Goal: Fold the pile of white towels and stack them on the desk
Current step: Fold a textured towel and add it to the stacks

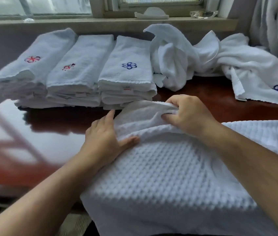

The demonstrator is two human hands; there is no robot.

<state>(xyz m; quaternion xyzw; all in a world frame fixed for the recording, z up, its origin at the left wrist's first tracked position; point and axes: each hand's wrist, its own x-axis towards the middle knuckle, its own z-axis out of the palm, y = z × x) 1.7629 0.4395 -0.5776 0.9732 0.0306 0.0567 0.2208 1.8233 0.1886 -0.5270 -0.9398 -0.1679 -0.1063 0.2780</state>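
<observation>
A white waffle-weave towel (165,171) lies across the near edge of the dark red desk (53,120) and hangs over its front. My right hand (187,114) pinches the towel's far edge and lifts it into a fold. My left hand (107,138) lies on the towel's left side, thumb on top and fingers slipped under the raised fold. Behind stand three stacks of folded white towels: one with a red emblem (25,72), one with a red and blue emblem (77,70), one with a blue emblem (128,70). A heap of unfolded white towels (194,55) lies at the back right.
One loose towel with a blue emblem (260,82) spreads toward the desk's right edge. A windowsill (111,21) behind carries a white object and a glass dish. Grey curtains hang at the right. Bare glossy desk shows at the left.
</observation>
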